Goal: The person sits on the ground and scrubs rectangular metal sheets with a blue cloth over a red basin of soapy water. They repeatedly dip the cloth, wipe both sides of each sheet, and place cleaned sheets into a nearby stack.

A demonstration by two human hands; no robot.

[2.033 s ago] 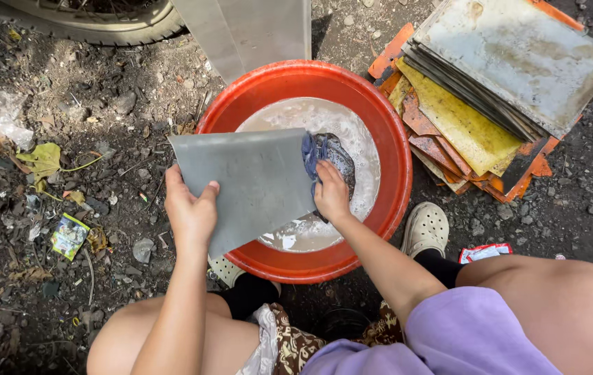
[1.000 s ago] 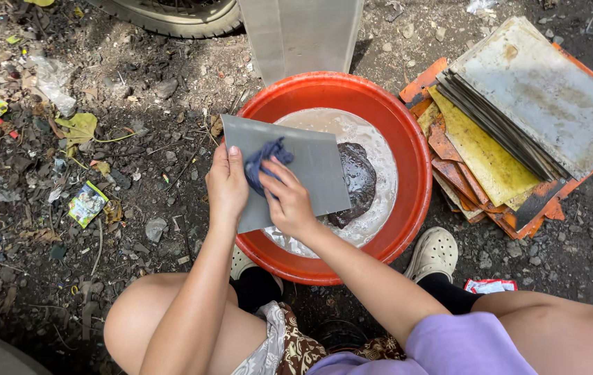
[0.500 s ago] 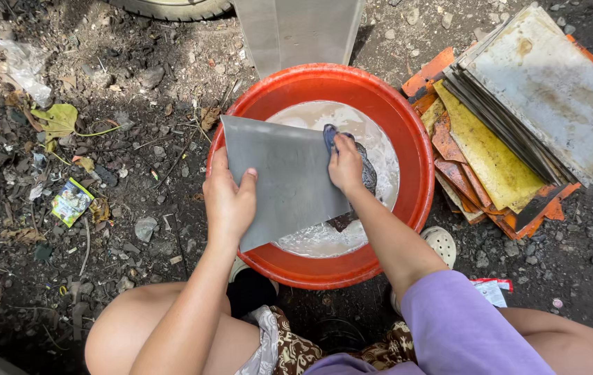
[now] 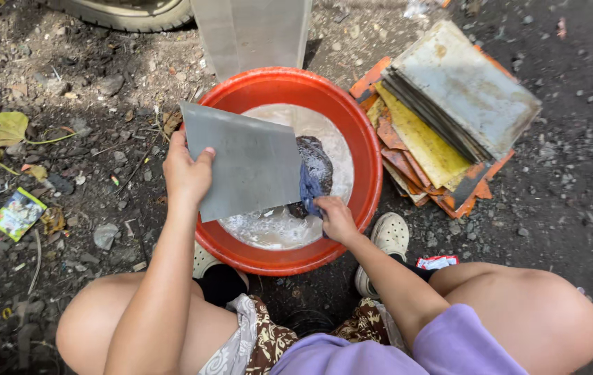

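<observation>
green wrapper (image 4: pixel 18 212) left of red basin (image 4: pixel 362 149).

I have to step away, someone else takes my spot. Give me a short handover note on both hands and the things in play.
Left hand grips the grey metal sheet by its left edge, tilted over the red basin.
Right hand holds a blue cloth at the sheet's lower right edge, above the soapy water.
Stack of plates lies on the ground right of the basin.
Done: sheet is wet.
Left: cannot tell how much wiping remains.
</observation>
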